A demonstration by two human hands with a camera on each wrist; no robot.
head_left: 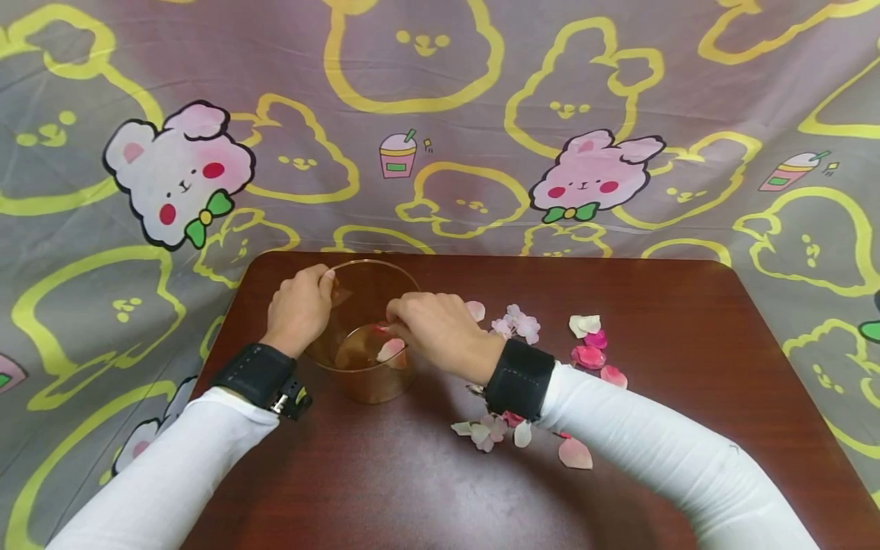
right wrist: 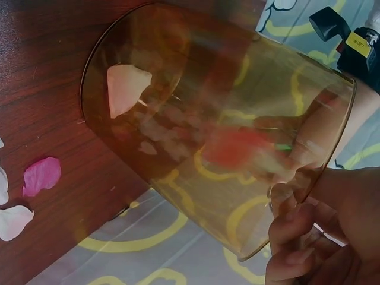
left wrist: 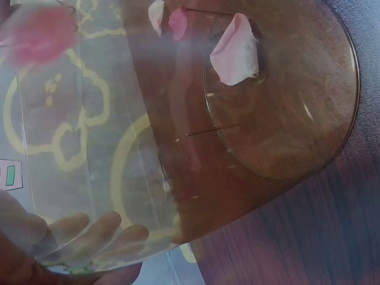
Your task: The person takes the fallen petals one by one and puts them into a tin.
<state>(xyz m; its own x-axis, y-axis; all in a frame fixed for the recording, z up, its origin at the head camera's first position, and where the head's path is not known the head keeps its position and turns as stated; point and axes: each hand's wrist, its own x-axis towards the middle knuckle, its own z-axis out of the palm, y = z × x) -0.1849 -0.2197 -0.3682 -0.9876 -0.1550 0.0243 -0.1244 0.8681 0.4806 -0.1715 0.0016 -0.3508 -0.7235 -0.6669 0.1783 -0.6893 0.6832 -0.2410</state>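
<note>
In the head view we had one amber see-through container standing upright on the brown table, and one pale pink petal inside it, near the bottom. Our left hand gripped the rim, while our right hand was over the opening with its fingers bent; whether they pinched anything, we could not tell. We judged the container light and stiff, smooth enough to slip, and best held by the rim; the petals looked soft, nearly weightless and easily bruised, best taken lightly by an edge. Beyond the right wrist we counted one magenta petal, one pinkish-red petal, one coral-pink petal and one or two cream petals; the nearer scatter, partly under the sleeve, defied a full count

In the left wrist view our left fingers showed through the wall, curled at the rim, and one red blur sat opposite, too smeared to name surely

In the right wrist view our right fingers were curled beside the rim, apart from that blur, and at least two whitish petals lay outside on the table
</note>
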